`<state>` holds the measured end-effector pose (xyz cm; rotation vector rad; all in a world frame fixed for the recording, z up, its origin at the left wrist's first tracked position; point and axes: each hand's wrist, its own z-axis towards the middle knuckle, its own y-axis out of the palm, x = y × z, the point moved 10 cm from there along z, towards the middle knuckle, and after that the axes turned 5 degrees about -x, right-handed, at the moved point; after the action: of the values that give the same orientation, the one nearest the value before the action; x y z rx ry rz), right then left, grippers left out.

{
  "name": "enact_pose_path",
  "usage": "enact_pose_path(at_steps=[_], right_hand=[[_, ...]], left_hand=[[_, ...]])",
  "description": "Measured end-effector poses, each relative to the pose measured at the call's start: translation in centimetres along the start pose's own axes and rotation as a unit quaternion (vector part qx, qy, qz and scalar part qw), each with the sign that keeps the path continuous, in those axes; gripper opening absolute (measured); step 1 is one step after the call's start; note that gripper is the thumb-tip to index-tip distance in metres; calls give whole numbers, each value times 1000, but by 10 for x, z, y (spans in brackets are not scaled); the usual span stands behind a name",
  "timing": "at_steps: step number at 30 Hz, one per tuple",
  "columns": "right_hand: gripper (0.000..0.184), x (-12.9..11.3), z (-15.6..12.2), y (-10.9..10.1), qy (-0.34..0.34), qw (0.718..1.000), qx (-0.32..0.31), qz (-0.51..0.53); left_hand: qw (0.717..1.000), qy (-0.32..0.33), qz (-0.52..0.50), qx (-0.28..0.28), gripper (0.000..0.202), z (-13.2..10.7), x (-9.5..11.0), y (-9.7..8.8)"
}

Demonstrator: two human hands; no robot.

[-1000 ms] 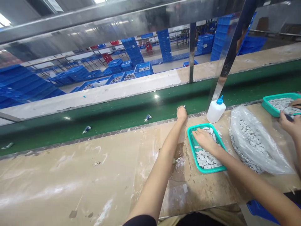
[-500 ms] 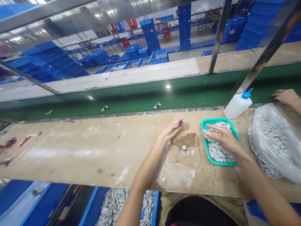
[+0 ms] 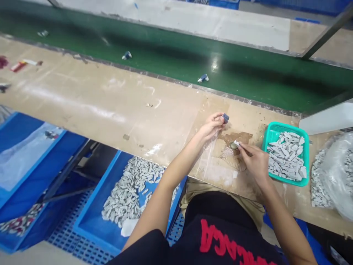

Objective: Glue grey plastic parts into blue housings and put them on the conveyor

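Between the fingertips of my left hand (image 3: pixel 213 126) is a small dark blue block-like part (image 3: pixel 225 118), held above the bench. My right hand (image 3: pixel 255 160) pinches a small white plastic piece (image 3: pixel 236 142). Its tip is at a small round pale cap (image 3: pixel 234 146) lying on a wet brown patch (image 3: pixel 239 137) of the bench; whether they touch I cannot tell. Right of this hand stands a green basket (image 3: pixel 306 154) holding many flat white pieces (image 3: pixel 286 156).
A white bottle (image 3: pixel 328 118) and a clear plastic bag (image 3: pixel 340 176) of white pieces stand at the right. Beyond the bench (image 3: pixel 110 99) runs a green belt (image 3: pixel 165 59) carrying blue-and-white parts (image 3: pixel 203 78). Below the bench is a blue crate (image 3: pixel 93 217) of pale pieces.
My right hand has moved left from over the basket to the round cap, with a white piece in its fingers. My left hand still holds the blue part. The view has tilted down.
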<state>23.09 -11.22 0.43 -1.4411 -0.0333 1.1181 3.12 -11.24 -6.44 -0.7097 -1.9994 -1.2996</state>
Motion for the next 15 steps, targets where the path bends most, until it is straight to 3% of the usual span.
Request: enact_pose_path(at_steps=[10, 15], right_hand=[[24, -16, 0, 5, -97, 990, -17, -100], [24, -14, 0, 8, -86, 990, -22, -105]], left_hand=[[992, 88, -24, -88, 37, 5, 12, 12], [989, 124, 6, -78, 35, 8, 16, 9]])
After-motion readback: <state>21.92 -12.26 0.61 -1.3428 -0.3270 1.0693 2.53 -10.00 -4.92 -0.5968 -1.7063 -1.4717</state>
